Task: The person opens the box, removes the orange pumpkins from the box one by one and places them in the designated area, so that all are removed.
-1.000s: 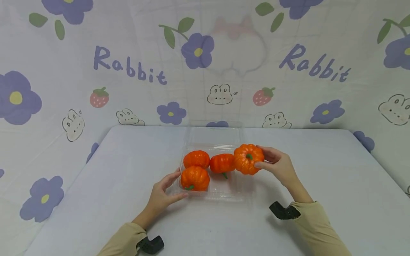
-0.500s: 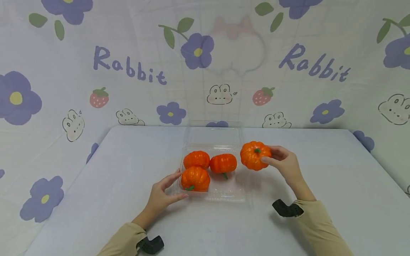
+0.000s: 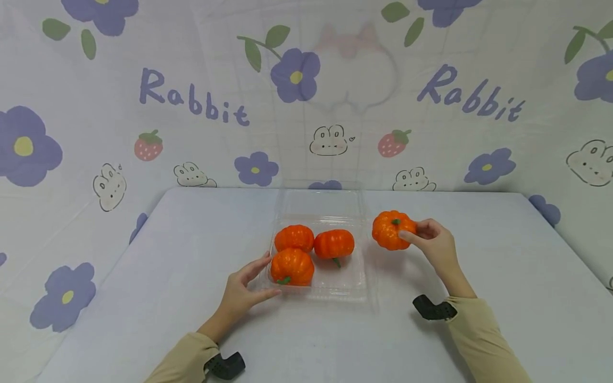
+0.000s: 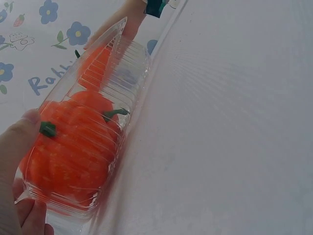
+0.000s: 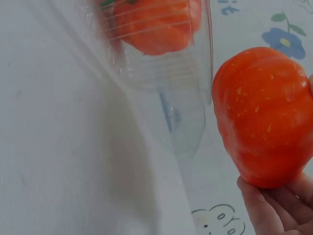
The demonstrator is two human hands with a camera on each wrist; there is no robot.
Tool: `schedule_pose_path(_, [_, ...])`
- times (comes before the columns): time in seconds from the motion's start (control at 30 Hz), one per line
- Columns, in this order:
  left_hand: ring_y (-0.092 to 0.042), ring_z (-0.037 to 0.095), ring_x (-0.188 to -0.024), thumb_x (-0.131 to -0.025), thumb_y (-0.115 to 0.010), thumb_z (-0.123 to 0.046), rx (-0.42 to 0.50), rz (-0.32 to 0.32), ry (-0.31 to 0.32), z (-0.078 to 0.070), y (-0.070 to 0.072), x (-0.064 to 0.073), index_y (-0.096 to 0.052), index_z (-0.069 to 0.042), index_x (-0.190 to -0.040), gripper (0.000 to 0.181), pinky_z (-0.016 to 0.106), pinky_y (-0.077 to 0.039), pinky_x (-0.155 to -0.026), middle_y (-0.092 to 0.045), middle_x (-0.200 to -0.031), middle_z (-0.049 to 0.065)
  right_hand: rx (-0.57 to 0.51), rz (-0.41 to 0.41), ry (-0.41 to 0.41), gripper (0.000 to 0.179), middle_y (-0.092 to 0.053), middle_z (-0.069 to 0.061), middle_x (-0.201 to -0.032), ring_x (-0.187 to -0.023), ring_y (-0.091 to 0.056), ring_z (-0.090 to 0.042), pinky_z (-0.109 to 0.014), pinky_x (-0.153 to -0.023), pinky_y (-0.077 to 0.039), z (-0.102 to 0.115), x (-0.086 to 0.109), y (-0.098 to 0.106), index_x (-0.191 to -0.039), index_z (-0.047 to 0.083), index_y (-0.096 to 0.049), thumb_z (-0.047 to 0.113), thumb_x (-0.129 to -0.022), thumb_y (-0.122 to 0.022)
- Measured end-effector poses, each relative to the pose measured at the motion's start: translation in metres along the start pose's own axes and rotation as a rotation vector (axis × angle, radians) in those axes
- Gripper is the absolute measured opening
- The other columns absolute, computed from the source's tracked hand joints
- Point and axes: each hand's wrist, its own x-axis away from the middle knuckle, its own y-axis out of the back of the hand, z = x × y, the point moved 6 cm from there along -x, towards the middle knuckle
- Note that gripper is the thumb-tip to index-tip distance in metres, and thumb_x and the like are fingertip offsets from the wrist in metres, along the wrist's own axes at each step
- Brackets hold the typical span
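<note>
Right hand point(image 3: 435, 246): orange pumpkin point(image 3: 391, 232) is held by fingers, right of clear box point(image 3: 337, 279).
Left hand point(image 3: 240, 292): fingers are spread wide against box's left side.
Other pumpkins point(image 3: 293, 267): three are contained in box.

1. A white cloth point(image 3: 230, 139) with a printed pattern hangs as the backdrop, spanning from nine o'clock through twelve to three.
2. Purple "Rabbit" lettering point(image 3: 194, 98) slants across it at ten o'clock and again at two.
3. Purple yellow-centred flowers include a large bloom point(image 3: 24, 146) at nine and another at eight.
4. A printed strawberry point(image 3: 394, 144) sits at two; a line-drawn rabbit point(image 3: 328, 142) and, above it, a faint pink-eared shape point(image 3: 351, 69) at one.
5. The pale worktop point(image 3: 503, 239) fills six o'clock, its far corners at nine and three.
6. Light is soft, shadows blurred.
</note>
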Motion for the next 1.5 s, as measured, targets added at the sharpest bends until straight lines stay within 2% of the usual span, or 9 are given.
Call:
schedule_pose_path(0.17, [-0.044, 0.039, -0.112, -0.062, -0.076, 0.010, 0.002, 0.004, 0.003, 0.001, 0.000, 0.000, -0.052, 0.013, -0.113, 0.057, 0.042, -0.035, -0.092, -0.045, -0.122, 0.030, 0.029, -0.013, -0.057, 0.045, -0.061, -0.002, -0.092, -0.081, -0.056, -0.011, -0.013, -0.067, -0.047, 0.017, 0.010, 0.004, -0.092, 0.008, -0.056, 0.043, -0.069, -0.074])
schedule_pose_path(0.3, [-0.044, 0.039, -0.113, -0.062, -0.076, 0.010, -0.001, 0.007, 0.007, 0.001, 0.000, 0.000, -0.051, 0.013, -0.113, 0.057, 0.042, -0.035, -0.092, -0.045, -0.122, 0.030, 0.057, 0.003, -0.076, 0.044, -0.059, -0.003, -0.091, -0.078, -0.054, -0.008, -0.013, -0.066, -0.047, 0.039, 0.019, 0.006, -0.091, 0.002, -0.056, 0.037, -0.072, -0.074])
schedule_pose_path(0.4, [-0.043, 0.039, -0.113, -0.063, -0.076, 0.009, -0.008, 0.010, 0.012, 0.000, 0.000, 0.000, -0.051, 0.013, -0.114, 0.056, 0.043, -0.035, -0.092, -0.045, -0.122, 0.029, 0.080, 0.024, -0.082, 0.046, -0.059, -0.006, -0.094, -0.079, -0.054, -0.005, -0.012, -0.067, -0.046, 0.049, 0.023, 0.006, -0.094, -0.003, -0.054, 0.033, -0.073, -0.074])
schedule_pose_path(0.57, [-0.044, 0.038, -0.113, -0.063, -0.076, 0.008, -0.025, 0.011, 0.019, -0.001, 0.000, 0.000, -0.052, 0.012, -0.114, 0.056, 0.044, -0.035, -0.092, -0.046, -0.122, 0.028, 0.132, 0.026, -0.126, 0.049, -0.060, -0.009, -0.099, -0.079, -0.053, -0.002, -0.012, -0.069, -0.045, 0.042, 0.023, 0.006, -0.097, -0.002, -0.054, 0.035, -0.071, -0.075])
schedule_pose_path(0.7, [-0.045, 0.037, -0.113, -0.063, -0.077, 0.007, -0.037, 0.005, 0.017, -0.001, 0.000, -0.001, -0.053, 0.012, -0.113, 0.056, 0.045, -0.036, -0.092, -0.047, -0.121, 0.028, 0.175, 0.025, -0.122, 0.050, -0.061, -0.013, -0.099, -0.078, -0.053, -0.004, -0.015, -0.068, -0.044, 0.034, 0.022, 0.005, -0.096, 0.000, -0.055, 0.038, -0.070, -0.075])
schedule_pose_path(1.07, [-0.044, 0.037, -0.113, -0.062, -0.077, 0.006, -0.056, 0.006, 0.005, -0.001, 0.001, 0.000, -0.053, 0.012, -0.113, 0.057, 0.044, -0.036, -0.092, -0.048, -0.120, 0.028, 0.160, 0.082, -0.095, 0.051, -0.061, -0.015, -0.100, -0.081, -0.055, -0.009, -0.014, -0.066, -0.046, 0.026, 0.021, -0.002, -0.096, 0.000, -0.054, 0.040, -0.071, -0.074])
schedule_pose_path(1.37, [-0.044, 0.040, -0.112, -0.061, -0.077, 0.008, -0.062, 0.014, -0.028, -0.004, 0.000, -0.001, -0.053, 0.014, -0.112, 0.057, 0.045, -0.036, -0.090, -0.048, -0.118, 0.030, 0.115, 0.121, -0.117, 0.053, -0.058, -0.017, -0.104, -0.083, -0.054, -0.007, -0.015, -0.067, -0.047, 0.021, 0.023, -0.002, -0.102, -0.002, -0.051, 0.036, -0.074, -0.072])
schedule_pose_path(1.5, [-0.044, 0.040, -0.112, -0.061, -0.077, 0.008, -0.063, 0.013, -0.019, -0.005, -0.001, 0.000, -0.053, 0.013, -0.112, 0.056, 0.044, -0.036, -0.090, -0.049, -0.118, 0.030, 0.120, 0.126, -0.127, 0.053, -0.058, -0.017, -0.104, -0.083, -0.054, -0.009, -0.016, -0.067, -0.046, 0.019, 0.025, -0.003, -0.104, -0.003, -0.050, 0.036, -0.074, -0.072])
